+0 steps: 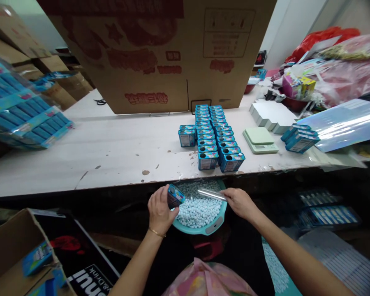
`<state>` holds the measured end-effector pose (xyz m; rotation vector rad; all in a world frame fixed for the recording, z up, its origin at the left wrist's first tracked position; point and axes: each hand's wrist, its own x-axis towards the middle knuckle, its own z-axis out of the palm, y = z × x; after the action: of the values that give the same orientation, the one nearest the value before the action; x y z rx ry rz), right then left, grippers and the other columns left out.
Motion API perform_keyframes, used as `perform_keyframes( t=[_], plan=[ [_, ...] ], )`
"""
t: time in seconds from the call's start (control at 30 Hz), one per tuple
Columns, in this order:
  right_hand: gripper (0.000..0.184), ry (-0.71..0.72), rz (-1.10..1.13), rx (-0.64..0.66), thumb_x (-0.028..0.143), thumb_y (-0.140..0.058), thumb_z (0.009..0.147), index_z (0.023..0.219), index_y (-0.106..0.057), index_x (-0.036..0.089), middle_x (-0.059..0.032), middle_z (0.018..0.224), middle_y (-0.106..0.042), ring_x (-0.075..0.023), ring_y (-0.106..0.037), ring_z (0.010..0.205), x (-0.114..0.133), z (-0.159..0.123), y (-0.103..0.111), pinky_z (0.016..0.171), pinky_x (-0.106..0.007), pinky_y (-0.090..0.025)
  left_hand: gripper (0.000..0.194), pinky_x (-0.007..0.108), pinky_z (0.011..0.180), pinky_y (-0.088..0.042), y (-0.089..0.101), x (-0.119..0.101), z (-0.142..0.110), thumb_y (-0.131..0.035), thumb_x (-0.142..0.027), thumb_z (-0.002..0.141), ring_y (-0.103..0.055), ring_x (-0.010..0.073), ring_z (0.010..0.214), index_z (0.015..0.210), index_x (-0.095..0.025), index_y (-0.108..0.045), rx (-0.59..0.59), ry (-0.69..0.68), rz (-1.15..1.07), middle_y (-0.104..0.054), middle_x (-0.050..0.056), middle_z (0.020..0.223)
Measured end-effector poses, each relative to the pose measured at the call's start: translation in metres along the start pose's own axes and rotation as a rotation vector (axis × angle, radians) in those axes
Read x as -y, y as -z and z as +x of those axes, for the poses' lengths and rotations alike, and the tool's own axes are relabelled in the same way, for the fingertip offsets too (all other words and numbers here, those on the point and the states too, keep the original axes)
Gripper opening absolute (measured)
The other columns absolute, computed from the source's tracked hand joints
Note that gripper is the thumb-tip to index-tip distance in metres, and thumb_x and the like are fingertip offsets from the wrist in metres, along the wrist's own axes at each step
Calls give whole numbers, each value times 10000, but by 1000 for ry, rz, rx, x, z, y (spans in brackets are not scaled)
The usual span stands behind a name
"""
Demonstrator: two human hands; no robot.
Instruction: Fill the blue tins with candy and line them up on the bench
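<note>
One blue tin (pixel 175 197), tilted, is gripped between thumb and fingers of the left hand (pixel 159 210) above the left rim of a turquoise basin (pixel 208 230); its contents cannot be told. One shiny, narrow tool (pixel 212 194) is pinched at its right end by the closed fingers of the right hand (pixel 239 202) and is held across the basin. White pellets (pixel 199 213), loose, are contained in the basin. Two columns of upright blue tins (pixel 207 162) are ranged on the white table (pixel 111 152), with two more tins (pixel 186 138) placed just to their left. One pale green scale (pixel 260 142) is set to their right, with a small group of tins (pixel 301 142) beyond. One large printed carton (pixel 160 57) is stood behind.
</note>
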<state>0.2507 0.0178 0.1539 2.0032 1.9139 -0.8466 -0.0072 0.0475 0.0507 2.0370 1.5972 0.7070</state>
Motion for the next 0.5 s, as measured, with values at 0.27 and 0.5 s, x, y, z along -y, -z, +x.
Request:
perform_keyframes(
  t=[0.27, 0.5],
  plan=[
    [352, -3, 437, -101, 212, -324, 796, 980, -624, 230, -41, 880, -651, -169, -577, 815, -28, -14, -43, 705, -240, -405, 837, 360, 874, -394, -17, -29, 113, -691, -354, 513, -483, 230, 1021, 1206, -191, -250, -169, 278, -358, -464, 95, 1114],
    [331, 30, 575, -47, 284, -358, 802, 984, -628, 226, -44, 848, -648, -165, -574, 790, -20, -24, -66, 688, -230, -406, 831, 375, 866, -386, -85, -39, 192, -717, -308, 497, -481, 253, 1038, 1177, -160, -263, -143, 371, -532, -459, 157, 1147]
  ],
)
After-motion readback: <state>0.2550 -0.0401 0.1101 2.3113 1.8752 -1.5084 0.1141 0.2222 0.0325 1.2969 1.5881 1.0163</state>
